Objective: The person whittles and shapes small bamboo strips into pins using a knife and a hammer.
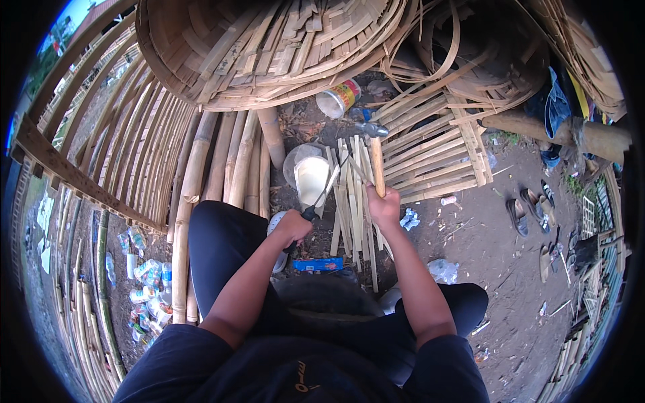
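Note:
My left hand (293, 229) is closed round the black handle of a thin-shafted tool (334, 180), which looks like a screwdriver. Its shaft slants up and to the right, over pale bamboo strips (344, 218). Wrapped round the wooden handle of a hammer (378, 164) is my right hand (383, 205), with the metal head upward and away from me. The strips lie in a loose bundle on the ground between my hands. Just left of them is a white, rounded container (311, 178); its kind is unclear.
Large woven bamboo baskets (269, 50) hang over the far side. A bamboo slat panel (430, 151) lies beyond my right hand, and bamboo poles (195, 168) flank my left knee. A tub (338, 98), a blue wrapper (318, 264), plastic litter (151, 295) and sandals (531, 205) lie around.

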A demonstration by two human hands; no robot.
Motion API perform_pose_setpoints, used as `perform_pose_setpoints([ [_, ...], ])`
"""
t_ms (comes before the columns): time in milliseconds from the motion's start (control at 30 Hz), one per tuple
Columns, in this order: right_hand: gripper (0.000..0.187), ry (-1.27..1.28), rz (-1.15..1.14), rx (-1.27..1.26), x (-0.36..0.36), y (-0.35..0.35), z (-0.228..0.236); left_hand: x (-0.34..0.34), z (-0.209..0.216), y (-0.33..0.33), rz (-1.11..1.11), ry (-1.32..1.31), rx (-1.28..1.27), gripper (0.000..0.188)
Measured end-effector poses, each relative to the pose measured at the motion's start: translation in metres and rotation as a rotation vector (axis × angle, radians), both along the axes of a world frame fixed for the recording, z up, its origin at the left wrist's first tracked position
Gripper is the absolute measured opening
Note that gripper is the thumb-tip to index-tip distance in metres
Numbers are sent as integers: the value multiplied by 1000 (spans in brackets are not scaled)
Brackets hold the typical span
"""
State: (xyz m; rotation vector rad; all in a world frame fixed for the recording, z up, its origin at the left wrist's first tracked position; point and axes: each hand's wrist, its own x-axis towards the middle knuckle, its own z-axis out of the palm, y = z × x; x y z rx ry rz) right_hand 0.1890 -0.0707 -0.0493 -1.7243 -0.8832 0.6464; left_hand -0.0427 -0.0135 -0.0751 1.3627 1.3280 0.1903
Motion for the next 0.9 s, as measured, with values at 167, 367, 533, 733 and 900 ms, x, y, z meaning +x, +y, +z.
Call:
perform_pose_setpoints([
  [167,22,13,-30,15,1,-19,-39,6,-2,-1,-29,51,8,16],
  [367,32,-157,-37,-517,14,-37,-83,4,3,0,-25,36,44,17],
  [533,29,-48,2,-511,18,-36,-67,5,-2,-4,-53,103,83,21],
  [733,27,26,9,-575,19,-33,-42,10,1,0,-47,101,77,16],
  [900,40,-107,23,-643,29,-35,28,10,-17,2,-81,141,234,22],
])
